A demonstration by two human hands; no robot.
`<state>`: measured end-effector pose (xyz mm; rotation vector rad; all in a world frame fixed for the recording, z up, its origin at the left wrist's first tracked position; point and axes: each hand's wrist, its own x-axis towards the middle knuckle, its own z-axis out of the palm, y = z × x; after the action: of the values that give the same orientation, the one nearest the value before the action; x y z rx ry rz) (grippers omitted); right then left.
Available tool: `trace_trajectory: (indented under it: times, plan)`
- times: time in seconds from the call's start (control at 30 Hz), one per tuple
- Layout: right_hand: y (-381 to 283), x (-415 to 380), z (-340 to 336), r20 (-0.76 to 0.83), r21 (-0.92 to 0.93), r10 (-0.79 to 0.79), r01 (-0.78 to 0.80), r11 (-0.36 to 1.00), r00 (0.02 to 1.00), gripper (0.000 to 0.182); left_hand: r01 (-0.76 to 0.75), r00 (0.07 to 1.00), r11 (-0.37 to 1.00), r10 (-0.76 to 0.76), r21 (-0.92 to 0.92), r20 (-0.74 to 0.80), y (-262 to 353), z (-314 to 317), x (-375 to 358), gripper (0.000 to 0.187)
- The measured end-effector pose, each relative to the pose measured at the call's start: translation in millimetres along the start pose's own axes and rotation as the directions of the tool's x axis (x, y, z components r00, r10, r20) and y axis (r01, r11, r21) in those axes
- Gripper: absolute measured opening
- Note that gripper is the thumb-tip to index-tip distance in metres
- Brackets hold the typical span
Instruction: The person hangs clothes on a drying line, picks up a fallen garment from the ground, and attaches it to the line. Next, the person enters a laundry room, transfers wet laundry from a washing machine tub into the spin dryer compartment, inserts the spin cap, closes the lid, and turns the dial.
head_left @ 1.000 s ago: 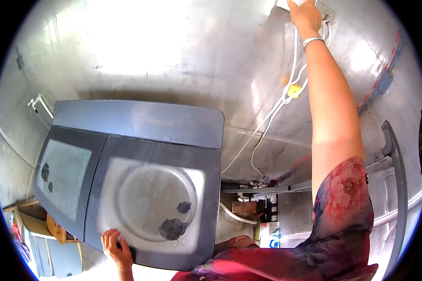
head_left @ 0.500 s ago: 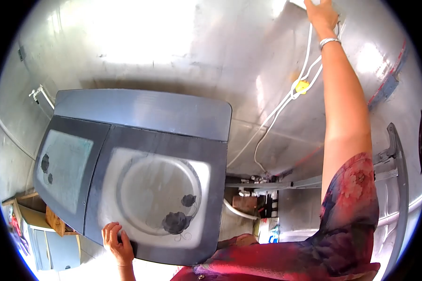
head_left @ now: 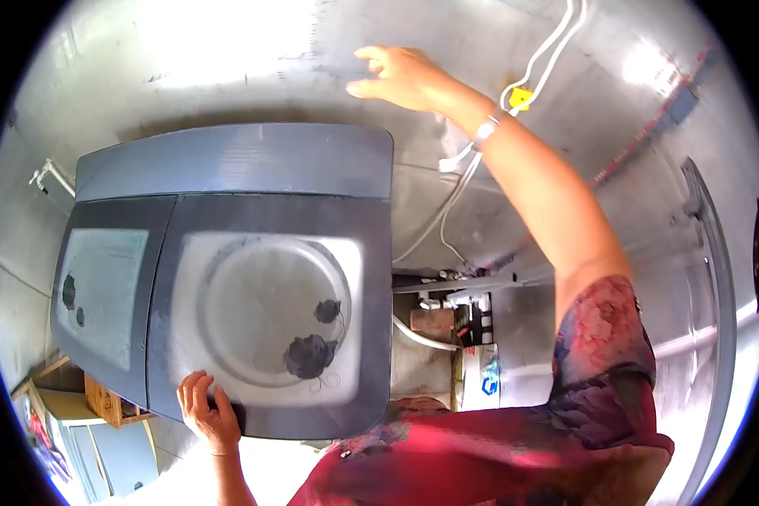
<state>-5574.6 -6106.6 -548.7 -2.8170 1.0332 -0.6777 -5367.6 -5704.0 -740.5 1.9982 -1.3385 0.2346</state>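
A grey twin-tub washing machine (head_left: pixel 371 278) has two see-through lids with dark flower prints. My left hand (head_left: pixel 207 413) rests on its front edge near the larger lid, fingers bent over a dark spot at the rim; what is under them is hidden. Above the machine's back panel (head_left: pixel 236 160), my right hand (head_left: pixel 401 78) is in the air with thumb and fingers apart, holding nothing. White cables (head_left: pixel 541 55) hang beside the right wrist, with a yellow piece (head_left: pixel 520 99) among them. A white plug (head_left: pixel 449 165) dangles below the forearm.
A shiny metal wall stands behind. At the left are a white tap (head_left: pixel 52 175), a wooden crate (head_left: pixel 105 398) and a pale cabinet (head_left: pixel 118 460). A metal rail (head_left: pixel 721 312) curves down at the right. Pipes and a brick (head_left: pixel 432 320) lie low beside the machine.
My right hand has come away from the top of the cables and moved left and down, its fingers now apart. The white plug now hangs in view. My left hand stays at the machine's edge.
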Motion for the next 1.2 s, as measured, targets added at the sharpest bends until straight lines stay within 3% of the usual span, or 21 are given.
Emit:
trace_trajectory:
  times: [0.07,0.13,0.17,0.23,0.3,0.33,0.37,0.4,0.47,0.53,0.63,0.7,0.77,0.83,0.9,0.97,1.0,1.03,1.1,1.17,1.2]
  plan:
    - [-23,12,7,0.035,0.119,0.082,-0.086,0.989,0.996,0.056,-0.024,1.0,1.0,0.024,-0.011,-0.011,0,-1,0,0.016]
    - [-57,22,11,0.36,0.165,0.337,-0.415,0.895,0.87,0.044,-0.042,0.998,0.999,0.041,-0.005,-0.054,0,-2,-2,0.017]
    - [-75,24,18,0.36,0.162,0.322,-0.399,0.903,0.876,0.044,-0.055,0.995,0.998,0.052,-0.028,-0.083,-1,-3,-4,0.017]
    - [-110,29,43,-0.03,-0.169,0.344,-0.344,0.923,0.938,0.031,-0.14,0.984,0.979,0.12,-0.149,-0.135,-3,-9,-5,0.019]
    - [-149,39,66,0.035,-0.122,0.346,-0.34,0.933,0.937,0.031,-0.088,0.993,0.901,0.046,-0.425,-0.108,10,-29,-15,0.022]
    - [-169,42,82,0.027,-0.054,0.338,-0.337,0.94,0.941,0.032,-0.009,1.0,0.822,0.012,-0.57,0.003,24,-49,-21,0.021]
    - [-192,43,95,0.02,0.018,0.333,-0.333,0.943,0.943,0.034,0.026,0.993,0.751,0.055,-0.659,0.102,40,-73,-25,0.021]
    - [-231,36,93,0.104,-0.072,0.345,-0.339,0.938,0.933,0.019,0.005,0.978,0.655,0.152,-0.756,0.139,52,-96,-30,0.024]
    - [-282,19,115,0.053,-0.129,0.203,-0.195,0.972,0.978,0.019,0.155,0.941,0.455,0.202,-0.877,0.271,78,-142,-44,0.035]
    - [-334,1,134,0.037,-0.27,-0.013,0.023,0.963,0.999,0.016,0.173,0.949,0.3,0.205,-0.938,0.24,88,-172,-63,0.043]
    - [-391,-8,190,0.095,-0.415,-0.234,0.252,0.874,0.968,0.015,0.4,0.91,0.36,-0.042,-0.843,0.413,69,-221,-89,0.04]
    - [-443,-26,203,0.128,-0.437,-0.376,0.393,0.809,0.918,0.017,0.329,0.944,0.375,-0.142,-0.867,0.297,47,-230,-116,0.035]
    - [-492,-29,228,0.172,-0.454,-0.421,0.451,0.768,0.89,0.014,0.343,0.921,0.09,-0.225,-0.935,0.317,32,-245,-132,0.032]
    - [-547,-32,256,0.204,-0.426,-0.472,0.512,0.746,0.858,0.013,0.342,0.902,0.04,-0.295,-0.939,0.316,6,-267,-141,0.024]
    - [-592,-38,281,0.22,-0.354,-0.556,0.597,0.72,0.801,0.013,0.565,0.762,-0.131,-0.296,-0.815,0.576,-14,-283,-142,0.014]
    - [-631,-53,289,0.185,-0.341,-0.702,0.715,0.61,0.687,0.013,0.503,0.799,-0.26,-0.225,-0.824,0.558,-6,-298,-154,0.002]
    - [-655,-62,302,0.204,-0.333,-0.737,0.754,0.566,0.644,0.013,0.334,0.934,-0.006,-0.128,-0.942,0.332,-1,-312,-163,0.002]
    - [-678,-71,315,0.222,-0.325,-0.768,0.788,0.523,0.601,0.012,0.109,0.992,0.229,0.031,-0.967,0.119,0,-322,-167,0.004]
    - [-720,-94,340,0.29,-0.231,-0.825,0.872,0.431,0.485,0.01,0.029,0.997,0.24,0.062,-0.97,0.045,-26,-331,-166,0.005]
    - [-755,-113,370,0.383,-0.109,-0.851,0.933,0.344,0.359,0.01,-0.118,0.992,0.584,0.033,-0.803,-0.122,-57,-342,-166,0.009]
    - [-775,-117,378,0.382,-0.04,-0.845,0.92,0.39,0.374,0.011,-0.166,0.983,0.693,0.062,-0.702,-0.171,-79,-343,-165,0.009]
